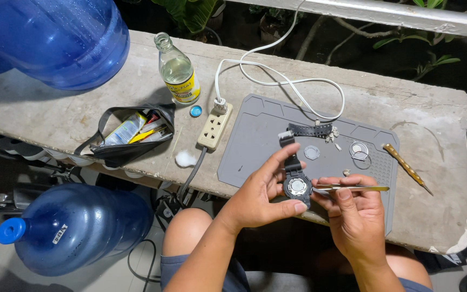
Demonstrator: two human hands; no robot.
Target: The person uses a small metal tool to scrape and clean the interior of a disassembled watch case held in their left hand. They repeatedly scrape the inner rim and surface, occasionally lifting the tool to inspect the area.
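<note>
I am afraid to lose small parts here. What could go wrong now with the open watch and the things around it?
The left hand holds the open watch beyond the grey mat, above the lap, so a loosened part may fall to the floor. The tweezers in the right hand could slip and scratch the inside. The loose rings might roll away.

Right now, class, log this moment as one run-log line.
left hand: holds black watch | right hand: holds tweezers, tips at watch back | below: grey mat
</note>
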